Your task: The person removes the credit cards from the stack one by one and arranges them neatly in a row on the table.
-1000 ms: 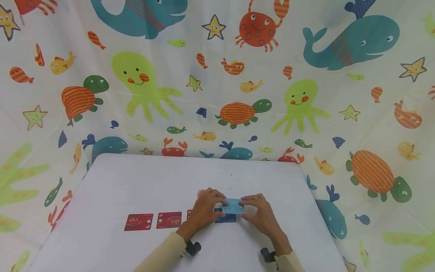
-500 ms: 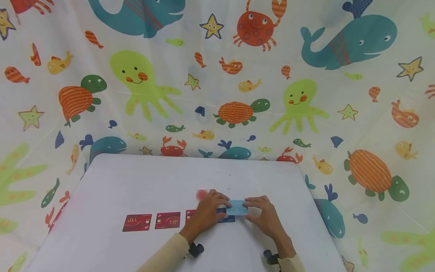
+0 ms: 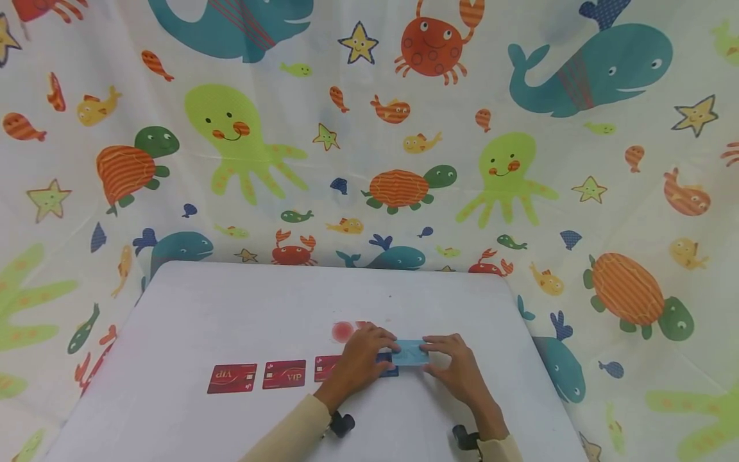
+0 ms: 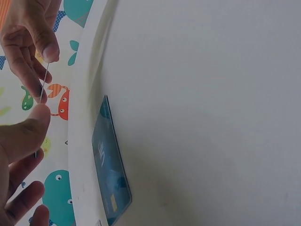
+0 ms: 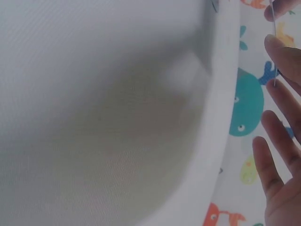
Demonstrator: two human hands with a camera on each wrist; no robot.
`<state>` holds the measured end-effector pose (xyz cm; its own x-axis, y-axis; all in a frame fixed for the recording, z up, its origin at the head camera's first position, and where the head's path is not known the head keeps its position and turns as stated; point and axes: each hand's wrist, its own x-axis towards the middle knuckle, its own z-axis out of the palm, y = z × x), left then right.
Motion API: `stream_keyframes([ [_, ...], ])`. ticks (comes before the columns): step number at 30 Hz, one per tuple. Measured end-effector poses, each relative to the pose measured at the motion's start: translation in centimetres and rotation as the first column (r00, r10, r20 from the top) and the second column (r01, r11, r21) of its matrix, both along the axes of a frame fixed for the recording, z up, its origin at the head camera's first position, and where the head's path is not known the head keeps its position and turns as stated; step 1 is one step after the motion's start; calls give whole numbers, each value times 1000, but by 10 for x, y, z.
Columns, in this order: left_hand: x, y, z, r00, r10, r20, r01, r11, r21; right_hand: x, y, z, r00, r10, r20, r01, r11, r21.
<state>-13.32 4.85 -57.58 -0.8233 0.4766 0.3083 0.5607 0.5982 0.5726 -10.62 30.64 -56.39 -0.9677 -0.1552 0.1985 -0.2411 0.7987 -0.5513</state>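
Observation:
A light blue card [image 3: 410,353] is held up over the table between both hands. My left hand [image 3: 365,359] pinches its left end between thumb and fingers. At the opposite end, my right hand [image 3: 460,369] pinches it the same way. Both wrist views show this card nearly edge-on, as a thin line. Below lies a dark blue card [image 3: 391,371] on the table, partly covered by the left hand and the held card. The left wrist view shows that blue card [image 4: 110,165] flat, with white and yellow marks.
Red VIP cards [image 3: 232,378] lie in a row on the white table [image 3: 173,321] to the left; the third red card [image 3: 326,368] is partly hidden by the left arm. Behind the left hand is a round red mark [image 3: 342,332]. A sea-animal curtain [image 3: 346,96] hangs beyond the table.
Both hands have shifted a little to the right with the light blue card between them. More of the red round mark shows behind the left hand. The cards on the table stay put.

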Motion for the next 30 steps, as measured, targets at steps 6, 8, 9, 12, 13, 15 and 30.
stream_keyframes([
  [6,1,5,-2,1000,8,-5,-8,1000,13,1,3,1,999,-16,30,16,1000,-12],
  [8,1,7,-2,1000,8,2,-8,1000,15,2,4,2,999,-22,46,24,999,-23],
  [9,1,8,-3,1000,9,9,-9,1000,15,2,5,2,998,-26,53,28,999,-25],
  [12,1,11,-4,1000,9,22,-9,1000,12,4,7,1,997,-33,67,35,999,-31],
  [13,1,12,-5,1000,8,24,-8,1000,9,4,8,1,997,-35,70,38,999,-30],
  [15,0,14,-6,1000,9,24,-9,1000,-1,5,10,0,996,-39,75,41,999,-31],
  [30,-2,30,-8,1000,8,-5,-8,998,-59,7,22,-5,998,-46,53,47,999,-2],
])
